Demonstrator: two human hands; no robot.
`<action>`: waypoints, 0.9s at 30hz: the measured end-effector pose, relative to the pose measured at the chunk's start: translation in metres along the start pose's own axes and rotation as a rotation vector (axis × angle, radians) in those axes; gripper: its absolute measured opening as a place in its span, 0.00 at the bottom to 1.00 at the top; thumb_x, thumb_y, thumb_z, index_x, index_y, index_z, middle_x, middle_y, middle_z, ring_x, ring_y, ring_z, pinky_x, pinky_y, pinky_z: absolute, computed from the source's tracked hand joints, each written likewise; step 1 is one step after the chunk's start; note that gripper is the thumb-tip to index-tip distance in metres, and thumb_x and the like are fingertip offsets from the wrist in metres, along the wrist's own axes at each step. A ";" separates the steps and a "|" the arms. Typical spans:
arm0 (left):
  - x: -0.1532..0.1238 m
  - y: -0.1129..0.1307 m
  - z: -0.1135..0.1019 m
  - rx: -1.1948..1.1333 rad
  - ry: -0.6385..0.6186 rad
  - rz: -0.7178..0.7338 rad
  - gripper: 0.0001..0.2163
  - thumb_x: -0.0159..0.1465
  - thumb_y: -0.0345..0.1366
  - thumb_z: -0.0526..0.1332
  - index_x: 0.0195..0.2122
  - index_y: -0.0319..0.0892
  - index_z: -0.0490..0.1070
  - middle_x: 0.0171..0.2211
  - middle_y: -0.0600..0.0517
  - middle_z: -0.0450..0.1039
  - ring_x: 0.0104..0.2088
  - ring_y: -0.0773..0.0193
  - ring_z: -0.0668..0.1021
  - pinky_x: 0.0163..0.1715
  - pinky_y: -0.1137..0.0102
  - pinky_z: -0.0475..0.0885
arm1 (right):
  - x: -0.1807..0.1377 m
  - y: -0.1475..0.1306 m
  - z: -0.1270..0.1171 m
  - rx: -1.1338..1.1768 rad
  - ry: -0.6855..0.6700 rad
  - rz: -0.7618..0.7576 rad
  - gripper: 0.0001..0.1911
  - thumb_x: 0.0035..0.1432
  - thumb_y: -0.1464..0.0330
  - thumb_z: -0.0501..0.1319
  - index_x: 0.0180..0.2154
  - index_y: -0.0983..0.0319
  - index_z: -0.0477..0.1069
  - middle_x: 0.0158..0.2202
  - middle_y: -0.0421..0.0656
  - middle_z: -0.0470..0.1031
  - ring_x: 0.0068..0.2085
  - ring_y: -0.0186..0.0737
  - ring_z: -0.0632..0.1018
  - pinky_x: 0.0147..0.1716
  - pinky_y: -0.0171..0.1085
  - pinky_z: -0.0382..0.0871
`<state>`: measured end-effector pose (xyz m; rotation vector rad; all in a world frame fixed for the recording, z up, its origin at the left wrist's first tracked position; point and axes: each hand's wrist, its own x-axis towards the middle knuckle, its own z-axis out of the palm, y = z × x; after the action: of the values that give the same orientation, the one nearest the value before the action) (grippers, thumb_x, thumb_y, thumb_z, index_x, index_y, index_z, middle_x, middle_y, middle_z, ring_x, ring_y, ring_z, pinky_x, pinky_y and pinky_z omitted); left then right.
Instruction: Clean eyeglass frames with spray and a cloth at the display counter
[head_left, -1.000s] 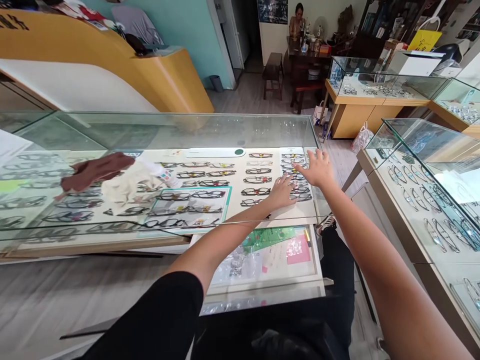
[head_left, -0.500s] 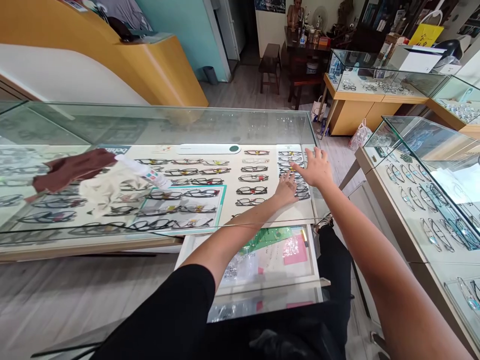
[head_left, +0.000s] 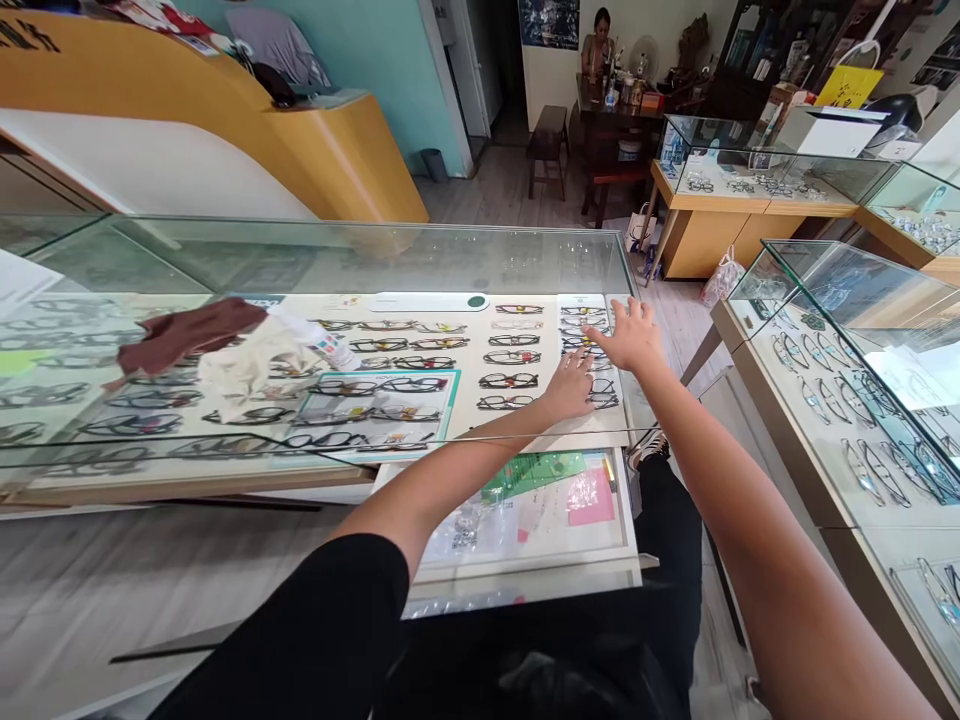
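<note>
Both my arms reach into a glass display case [head_left: 375,255] of spectacle frames. My left hand [head_left: 571,385] rests on the white display board [head_left: 480,395], fingers loosely curled by the right-hand column of glasses [head_left: 592,345]; I cannot make out whether it holds a frame. My right hand [head_left: 634,335] lies flat with fingers spread, at the right end of the case over the same column. Rows of dark frames [head_left: 510,360] sit just left of my hands.
A brown cloth [head_left: 187,335], a cream cloth [head_left: 247,365] and a small spray bottle [head_left: 315,345] lie to the left in the case. An open drawer [head_left: 540,510] with papers is below. More glass cases [head_left: 862,340] stand right. A person [head_left: 598,45] sits at a far table.
The view has shifted slightly. My hands stay at the right column of glasses, the left hand barely moving along it.
</note>
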<state>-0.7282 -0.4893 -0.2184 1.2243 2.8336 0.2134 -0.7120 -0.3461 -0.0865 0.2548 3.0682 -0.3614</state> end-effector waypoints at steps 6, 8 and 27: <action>-0.060 0.013 -0.033 -0.071 -0.142 0.011 0.13 0.57 0.43 0.71 0.40 0.40 0.82 0.75 0.39 0.64 0.76 0.29 0.59 0.73 0.38 0.57 | 0.004 0.002 0.004 0.005 0.012 -0.012 0.48 0.73 0.40 0.49 0.79 0.64 0.52 0.80 0.59 0.48 0.78 0.66 0.51 0.71 0.62 0.60; -0.084 0.020 -0.046 -0.113 -0.221 0.006 0.13 0.56 0.43 0.71 0.38 0.42 0.81 0.75 0.41 0.63 0.77 0.30 0.58 0.73 0.38 0.57 | 0.006 0.003 0.005 -0.001 0.018 -0.013 0.48 0.73 0.39 0.49 0.79 0.64 0.52 0.80 0.59 0.49 0.78 0.66 0.52 0.71 0.61 0.61; -0.194 0.064 -0.168 -0.276 -0.041 0.166 0.11 0.57 0.40 0.74 0.36 0.44 0.76 0.74 0.42 0.66 0.77 0.30 0.58 0.71 0.37 0.60 | 0.010 0.005 0.001 -0.036 0.003 0.003 0.48 0.74 0.39 0.44 0.80 0.64 0.50 0.81 0.57 0.48 0.79 0.64 0.51 0.72 0.58 0.61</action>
<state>-0.5652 -0.6055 -0.0455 1.3797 2.5579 0.5583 -0.7206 -0.3399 -0.0891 0.2588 3.0734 -0.3050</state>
